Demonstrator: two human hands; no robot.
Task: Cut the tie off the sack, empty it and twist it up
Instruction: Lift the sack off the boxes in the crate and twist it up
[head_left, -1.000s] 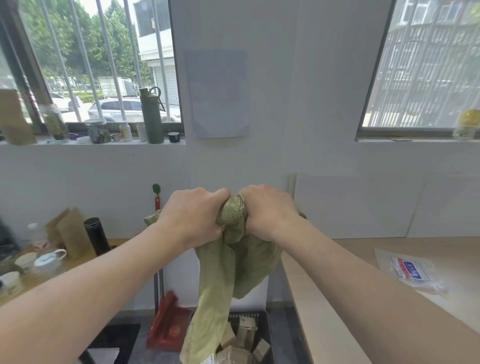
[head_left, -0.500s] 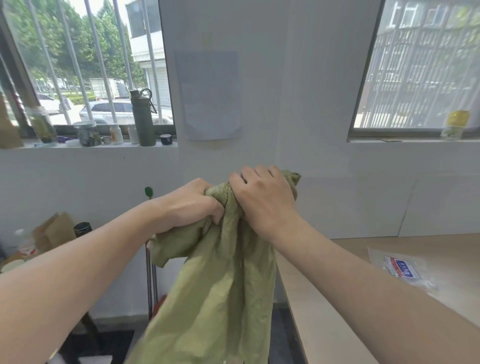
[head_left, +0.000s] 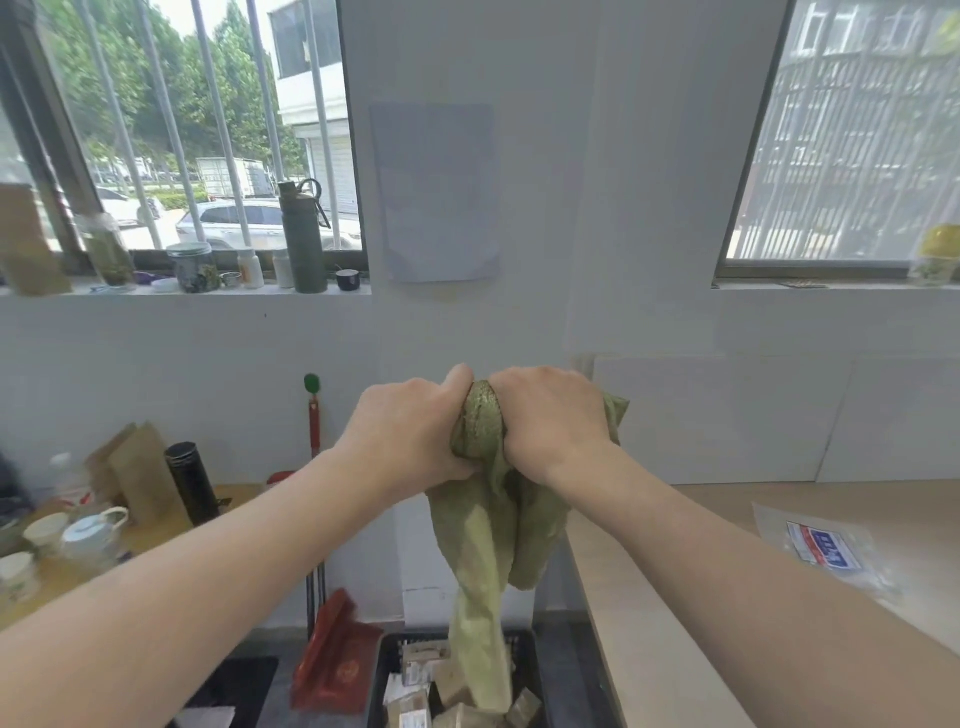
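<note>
The green woven sack (head_left: 485, 540) hangs limp in front of me, held up at chest height. My left hand (head_left: 410, 431) and my right hand (head_left: 553, 423) sit side by side, both clenched on its bunched top, with a tight twisted knob of fabric showing between them. A corner of the sack sticks out past my right hand. Its narrow tail drops into a black crate (head_left: 382, 675) on the floor, which holds several small cardboard boxes (head_left: 415, 686). No tie is visible.
A pale wooden counter (head_left: 649, 623) runs along the right, with a clear plastic packet (head_left: 815, 545) on it. At left a table holds cups, a teapot (head_left: 91, 535) and a black flask (head_left: 192, 483). A red dustpan (head_left: 332, 660) leans near the crate.
The spread-out sack has been gathered and wrung narrower. My hands have dropped slightly and come level, and the view has tilted down so the crate shows again.
</note>
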